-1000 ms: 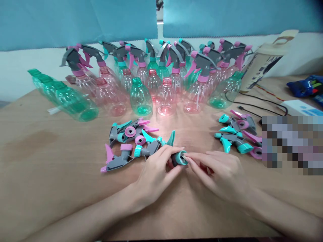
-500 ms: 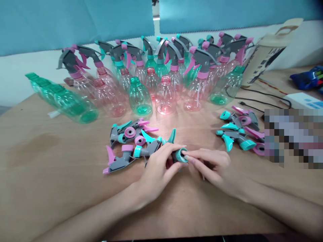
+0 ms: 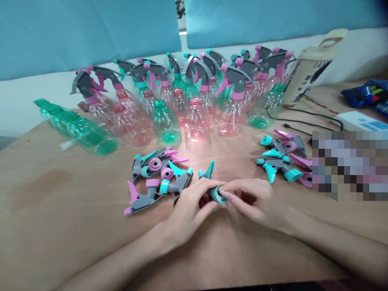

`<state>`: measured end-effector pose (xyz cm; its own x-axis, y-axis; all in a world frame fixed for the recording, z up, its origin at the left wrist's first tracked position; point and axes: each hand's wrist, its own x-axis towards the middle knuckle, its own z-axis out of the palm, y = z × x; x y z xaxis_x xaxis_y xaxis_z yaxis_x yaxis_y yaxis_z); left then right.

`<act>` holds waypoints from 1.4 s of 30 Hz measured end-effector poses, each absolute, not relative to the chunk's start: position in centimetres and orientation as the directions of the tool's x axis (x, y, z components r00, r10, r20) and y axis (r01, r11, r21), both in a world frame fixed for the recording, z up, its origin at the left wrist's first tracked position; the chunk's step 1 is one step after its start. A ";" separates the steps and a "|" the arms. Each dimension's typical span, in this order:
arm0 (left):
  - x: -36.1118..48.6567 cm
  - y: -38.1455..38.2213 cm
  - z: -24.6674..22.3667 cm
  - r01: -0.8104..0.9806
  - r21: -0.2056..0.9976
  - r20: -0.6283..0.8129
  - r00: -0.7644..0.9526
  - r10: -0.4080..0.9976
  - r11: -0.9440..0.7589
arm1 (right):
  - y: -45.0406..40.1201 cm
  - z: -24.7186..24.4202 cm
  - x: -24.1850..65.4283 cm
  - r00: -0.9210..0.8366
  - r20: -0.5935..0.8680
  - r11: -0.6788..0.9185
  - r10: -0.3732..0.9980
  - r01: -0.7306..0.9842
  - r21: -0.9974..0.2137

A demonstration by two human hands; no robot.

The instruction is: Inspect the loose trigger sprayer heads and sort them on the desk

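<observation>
My left hand [image 3: 192, 206] is closed around a grey and teal spray trigger head [image 3: 218, 195], its collar opening turned toward my right hand. A teal trigger lever [image 3: 208, 169] sticks up beyond my left fingers. My right hand [image 3: 251, 198] pinches at the collar's mouth with thumb and fingertips, on what looks like a thin pale tube, now almost wholly hidden by the fingers. Left of my left hand lies a loose group of trigger heads, among them a pink and grey one [image 3: 145, 198] and a teal and grey one [image 3: 176, 184].
Pink and green bottles stand behind, such as a green open bottle [image 3: 166, 123] and a pink open one [image 3: 196, 121]; many carry trigger heads. Green bottles [image 3: 91, 133] are at left. More trigger heads [image 3: 280, 161], a black cable [image 3: 315, 117] and a beige tumbler [image 3: 312, 68] are at right.
My right fingertips stay at the collar, which sits slightly lower in view. The pale tube end seen below my right hand before no longer shows. The whole view has shifted a little.
</observation>
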<state>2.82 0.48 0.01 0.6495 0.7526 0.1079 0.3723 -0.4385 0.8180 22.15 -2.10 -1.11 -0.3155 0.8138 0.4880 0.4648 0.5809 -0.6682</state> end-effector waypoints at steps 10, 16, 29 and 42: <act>2.9 0.6 0.1 0.380 0.824 0.101 0.632 0.768 -0.421 | -2.2 -1.7 22.1 -0.362 0.443 0.568 0.820 0.420 -0.708; 2.9 0.5 -0.1 0.378 0.807 0.121 0.647 0.753 -0.454 | -2.3 -1.7 22.3 -0.367 0.435 0.563 0.822 0.415 -0.714; 3.0 0.4 -0.2 0.344 0.824 0.106 0.686 0.719 -0.450 | -1.8 -1.2 23.0 -0.452 0.407 0.586 0.794 0.394 -0.708; 3.2 0.3 -0.1 0.336 0.846 0.073 0.695 0.715 -0.413 | -1.8 -1.1 23.2 -0.504 0.435 0.643 0.746 0.374 -0.669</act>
<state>3.22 0.28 -0.08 0.6952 0.7152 0.0728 0.3364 -0.4131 0.8462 23.20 -1.77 -1.13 -0.5038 0.7460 0.4355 0.3738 0.6427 -0.6687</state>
